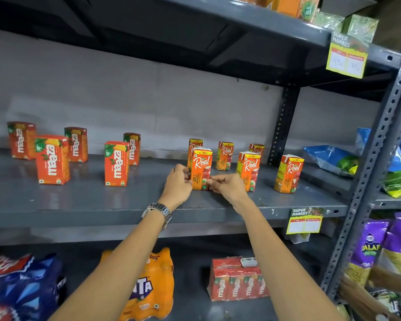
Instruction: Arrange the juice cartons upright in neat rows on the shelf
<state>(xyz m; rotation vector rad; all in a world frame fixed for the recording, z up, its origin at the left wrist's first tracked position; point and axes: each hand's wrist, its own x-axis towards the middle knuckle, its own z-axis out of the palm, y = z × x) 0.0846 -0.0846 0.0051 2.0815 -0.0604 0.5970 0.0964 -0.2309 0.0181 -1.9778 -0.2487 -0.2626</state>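
Small juice cartons stand upright on a grey metal shelf (79, 200). Several red Maaza cartons (52, 159) occupy the left half in two staggered rows. Several orange Real cartons fill the right half. My left hand (178, 181) and my right hand (227, 185) pinch the lower sides of one front Real apple carton (202, 166), which stands upright on the shelf. Another Real carton (248, 170) is just right of it, and a lychee one (288, 173) stands farther right. More Real cartons (225, 155) stand behind, one partly hidden by the held carton.
A shelf above (241, 22) overhangs closely. A perforated steel upright (368, 181) bounds the right side, with snack bags (329, 158) beyond it. Below are a Fanta bottle pack (148, 290), a wrapped Maaza multipack (236, 281) and blue bottle packs (21, 286). Price tags (305, 220) hang off shelf edges.
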